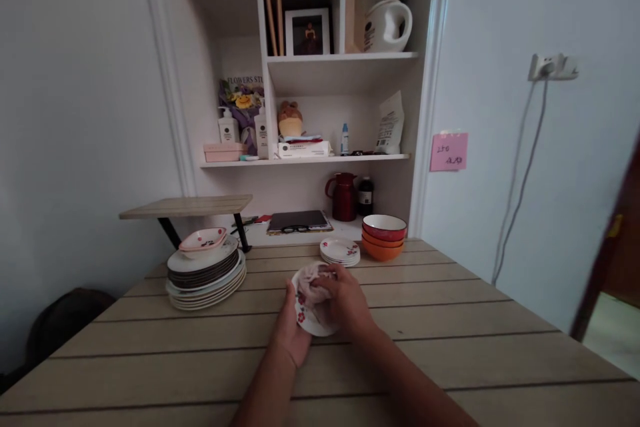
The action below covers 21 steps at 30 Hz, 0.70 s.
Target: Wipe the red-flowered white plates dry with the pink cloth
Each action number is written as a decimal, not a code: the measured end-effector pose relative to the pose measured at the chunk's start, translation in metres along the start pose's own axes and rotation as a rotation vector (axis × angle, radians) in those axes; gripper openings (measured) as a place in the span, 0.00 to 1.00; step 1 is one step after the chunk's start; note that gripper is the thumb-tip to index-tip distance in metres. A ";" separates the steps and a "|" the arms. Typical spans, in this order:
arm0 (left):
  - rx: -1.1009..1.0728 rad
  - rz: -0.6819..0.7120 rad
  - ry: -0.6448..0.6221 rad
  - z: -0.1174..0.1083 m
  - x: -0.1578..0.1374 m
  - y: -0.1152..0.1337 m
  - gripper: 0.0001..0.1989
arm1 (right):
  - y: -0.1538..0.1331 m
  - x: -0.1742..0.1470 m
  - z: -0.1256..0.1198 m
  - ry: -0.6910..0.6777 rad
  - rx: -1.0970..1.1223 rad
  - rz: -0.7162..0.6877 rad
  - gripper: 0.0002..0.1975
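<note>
My left hand (291,327) grips a small white plate (306,322) with red flowers by its left edge, tilted up above the table. In my right hand (349,300) is a bunched pale pink cloth (313,285), pressed onto the upper face of that plate. The cloth and my right fingers cover much of the plate. Just beyond it lies a short stack of matching small plates (340,249). To the right of this stack are nested bowls (383,245), the top one red with a white inside, the lower ones orange.
At the left stands a tall stack of larger plates (206,287) with a pink-rimmed dish (203,239) on top. A raised wooden shelf (187,207) overhangs behind it. Near the back wall are a dark laptop (297,220), glasses (295,229) and a red thermos jug (344,197).
</note>
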State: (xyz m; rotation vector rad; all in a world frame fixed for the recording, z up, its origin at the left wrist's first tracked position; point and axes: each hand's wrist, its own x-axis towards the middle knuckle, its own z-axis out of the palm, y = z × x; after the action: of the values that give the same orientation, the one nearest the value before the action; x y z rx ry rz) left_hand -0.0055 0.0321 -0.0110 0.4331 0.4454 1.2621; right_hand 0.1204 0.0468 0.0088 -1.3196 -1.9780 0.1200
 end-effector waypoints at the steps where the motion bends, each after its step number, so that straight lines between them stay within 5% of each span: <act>1: -0.012 0.026 0.011 0.000 0.000 -0.001 0.24 | 0.004 -0.001 -0.001 -0.021 -0.017 0.010 0.19; 7: -0.026 0.037 0.057 -0.002 -0.003 0.002 0.27 | -0.006 -0.020 -0.002 -0.174 0.041 0.038 0.19; 11: -0.007 -0.027 0.081 -0.005 -0.010 0.007 0.29 | -0.031 -0.030 0.000 -0.246 0.130 -0.075 0.21; 16: 0.030 -0.073 0.154 -0.004 -0.008 0.007 0.24 | -0.035 -0.013 0.012 -0.083 0.112 -0.091 0.20; 21: 0.052 0.062 0.153 0.001 0.002 0.002 0.21 | -0.008 0.004 0.010 0.015 0.075 0.029 0.21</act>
State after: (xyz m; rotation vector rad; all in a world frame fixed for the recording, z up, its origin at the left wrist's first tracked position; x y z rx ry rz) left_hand -0.0061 0.0347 -0.0087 0.3983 0.5997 1.3511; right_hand 0.1072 0.0495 0.0074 -1.2980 -1.9239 0.1959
